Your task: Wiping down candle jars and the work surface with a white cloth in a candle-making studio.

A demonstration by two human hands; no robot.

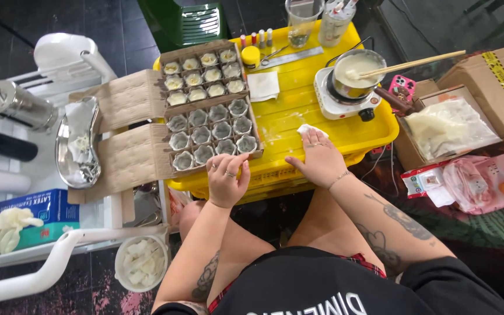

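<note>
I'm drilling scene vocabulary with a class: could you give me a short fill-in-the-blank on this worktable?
The right hand presses a white ____ onto the tray.
The tray's colour is ____.
Wooden chopsticks lie across the ____ on the small stove.

Missing words: cloth; yellow; pot

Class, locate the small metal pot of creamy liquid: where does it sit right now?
In the head view, the metal pot sits on a white hot plate at the yellow tray's far right, wooden chopsticks resting across it, beyond the right hand.
</note>
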